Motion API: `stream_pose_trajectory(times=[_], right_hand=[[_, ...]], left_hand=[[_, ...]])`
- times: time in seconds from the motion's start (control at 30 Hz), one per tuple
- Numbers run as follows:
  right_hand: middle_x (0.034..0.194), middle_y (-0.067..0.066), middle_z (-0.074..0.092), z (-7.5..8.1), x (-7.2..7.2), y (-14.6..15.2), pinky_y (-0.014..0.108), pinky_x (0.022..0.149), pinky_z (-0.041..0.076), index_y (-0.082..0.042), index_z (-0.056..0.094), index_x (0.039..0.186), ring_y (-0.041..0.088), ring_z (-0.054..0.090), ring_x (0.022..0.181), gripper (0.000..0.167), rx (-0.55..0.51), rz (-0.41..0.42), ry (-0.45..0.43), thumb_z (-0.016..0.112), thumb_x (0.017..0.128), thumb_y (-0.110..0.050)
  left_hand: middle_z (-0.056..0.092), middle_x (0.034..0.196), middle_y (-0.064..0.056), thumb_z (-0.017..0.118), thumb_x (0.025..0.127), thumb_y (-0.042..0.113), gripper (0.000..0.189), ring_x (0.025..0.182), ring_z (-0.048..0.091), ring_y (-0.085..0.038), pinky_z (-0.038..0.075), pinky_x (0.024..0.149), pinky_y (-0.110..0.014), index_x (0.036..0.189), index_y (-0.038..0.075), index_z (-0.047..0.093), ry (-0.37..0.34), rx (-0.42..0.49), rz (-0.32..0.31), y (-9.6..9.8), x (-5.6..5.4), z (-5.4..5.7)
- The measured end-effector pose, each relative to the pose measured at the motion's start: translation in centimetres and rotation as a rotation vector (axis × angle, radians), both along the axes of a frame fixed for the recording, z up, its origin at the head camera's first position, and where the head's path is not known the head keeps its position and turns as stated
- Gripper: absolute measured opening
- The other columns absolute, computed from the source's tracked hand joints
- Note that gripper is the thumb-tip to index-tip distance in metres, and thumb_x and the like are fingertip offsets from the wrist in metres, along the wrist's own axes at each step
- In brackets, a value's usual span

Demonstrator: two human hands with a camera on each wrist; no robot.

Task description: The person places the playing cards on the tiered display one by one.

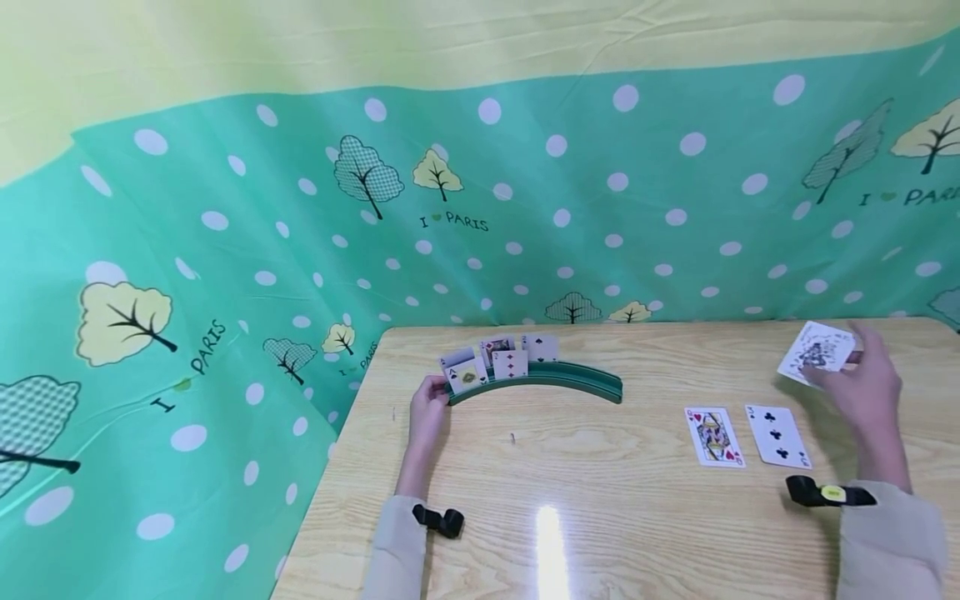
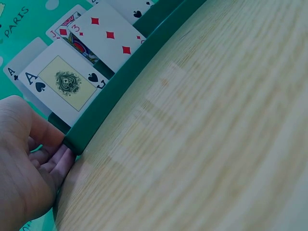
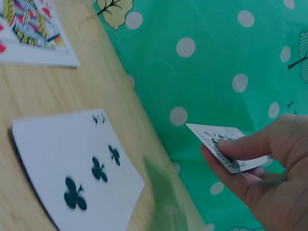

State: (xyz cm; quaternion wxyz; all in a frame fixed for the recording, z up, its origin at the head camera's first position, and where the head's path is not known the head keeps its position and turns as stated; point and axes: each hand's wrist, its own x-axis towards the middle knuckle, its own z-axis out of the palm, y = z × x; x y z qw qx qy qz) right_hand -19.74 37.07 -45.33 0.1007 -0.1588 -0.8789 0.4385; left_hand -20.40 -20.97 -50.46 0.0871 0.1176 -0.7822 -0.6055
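A curved green card holder (image 1: 592, 382) stands on the table, its left end gripped by my left hand (image 1: 429, 408). In the left wrist view the ace of spades (image 2: 50, 91) and three of diamonds (image 2: 110, 35) lean in the front of it. Behind them show a card with an ace corner (image 2: 21, 62), a jack of diamonds (image 2: 61, 32) and a spade card (image 2: 137, 10). Off to the right, my right hand (image 1: 870, 392) pinches a playing card (image 1: 821, 346) between thumb and fingers, raised over the table. A black-and-white figure is printed on that card.
The queen of hearts (image 1: 715, 437) and three of clubs (image 1: 778, 437) lie face up side by side, left of my right forearm. A green dotted cloth (image 1: 525, 250) hangs behind and to the left of the wooden table (image 1: 615, 500).
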Motion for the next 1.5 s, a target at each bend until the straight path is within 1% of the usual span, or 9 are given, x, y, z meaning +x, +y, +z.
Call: stream_pose_trajectory(times=[0.17,0.3,0.43,0.53,0.7,0.8,0.97,1.17,1.5], right_hand=[[0.13,0.03,0.046,0.5,-0.1,-0.9,0.01,0.061,0.045,0.003,0.019,0.161,0.0,0.045,0.084,0.089,-0.015,-0.015,0.014,0.072,0.09,-0.001],[0.133,0.024,0.048,1.1,-0.3,-1.6,0.006,0.065,0.046,0.006,0.026,0.159,-0.007,0.044,0.086,0.084,-0.039,-0.038,0.023,0.074,0.09,-0.002],[0.14,0.026,0.048,1.6,-0.4,-2.3,0.005,0.067,0.047,0.007,0.029,0.157,0.0,0.052,0.093,0.081,-0.056,-0.05,0.021,0.074,0.091,-0.004],[0.15,0.032,0.044,2.0,-0.4,-2.7,0.005,0.068,0.047,0.007,0.028,0.158,0.018,0.064,0.112,0.08,-0.064,-0.043,0.011,0.073,0.093,-0.006],[0.155,0.034,0.039,2.7,-0.5,-3.6,0.006,0.071,0.048,0.005,0.024,0.16,0.034,0.054,0.135,0.082,-0.09,-0.022,0.008,0.071,0.095,-0.007],[0.154,0.033,0.04,3.1,-0.5,-4.1,0.007,0.071,0.049,0.004,0.024,0.16,0.031,0.059,0.13,0.082,-0.097,-0.008,0.013,0.072,0.095,-0.009],[0.152,0.033,0.043,3.8,-0.5,-4.9,0.008,0.07,0.049,0.005,0.026,0.159,0.009,0.062,0.103,0.081,-0.097,0.017,0.01,0.073,0.095,-0.012],[0.149,0.035,0.045,4.2,-0.5,-6.0,0.007,0.07,0.05,0.007,0.025,0.157,0.012,0.06,0.103,0.08,-0.093,0.036,0.025,0.072,0.096,-0.013],[0.144,0.036,0.048,4.4,-0.5,-7.6,0.01,0.069,0.053,0.007,0.03,0.155,-0.015,0.047,0.083,0.072,-0.089,0.088,0.108,0.07,0.097,-0.007]], left_hand=[[0.064,0.117,-0.023,0.048,0.089,-0.006,0.035,0.106,0.06,-0.032,0.05,0.09,-0.038,0.121,-0.008,0.062,0.011,0.003,0.006,0.0,0.0,-0.2],[0.064,0.116,-0.023,0.048,0.088,-0.007,0.035,0.106,0.06,-0.031,0.05,0.089,-0.036,0.121,-0.008,0.062,0.016,0.001,0.008,0.0,0.0,-0.1],[0.065,0.118,-0.023,0.048,0.088,-0.006,0.036,0.107,0.061,-0.032,0.05,0.089,-0.035,0.122,-0.007,0.062,0.01,0.002,0.005,0.0,0.0,-0.1],[0.065,0.118,-0.023,0.048,0.088,-0.005,0.036,0.107,0.061,-0.032,0.049,0.09,-0.035,0.122,-0.007,0.062,0.008,0.002,0.002,0.0,0.0,0.0],[0.065,0.118,-0.024,0.048,0.088,-0.006,0.037,0.107,0.061,-0.032,0.05,0.09,-0.036,0.122,-0.007,0.062,0.011,0.002,0.001,0.1,0.0,0.0],[0.065,0.118,-0.023,0.049,0.088,-0.005,0.036,0.107,0.061,-0.032,0.05,0.091,-0.036,0.122,-0.007,0.062,0.01,0.0,0.001,0.0,0.0,0.0],[0.064,0.118,-0.024,0.048,0.088,-0.005,0.037,0.108,0.061,-0.034,0.05,0.092,-0.039,0.122,-0.008,0.061,0.014,-0.008,-0.002,0.0,0.0,-0.1],[0.064,0.119,-0.025,0.048,0.088,-0.006,0.037,0.109,0.061,-0.035,0.051,0.093,-0.041,0.122,-0.008,0.061,0.019,-0.001,-0.008,0.0,0.0,-0.1],[0.064,0.118,-0.027,0.047,0.088,-0.008,0.037,0.107,0.06,-0.036,0.051,0.094,-0.048,0.123,-0.011,0.06,0.015,-0.005,-0.016,0.1,0.2,0.4]])
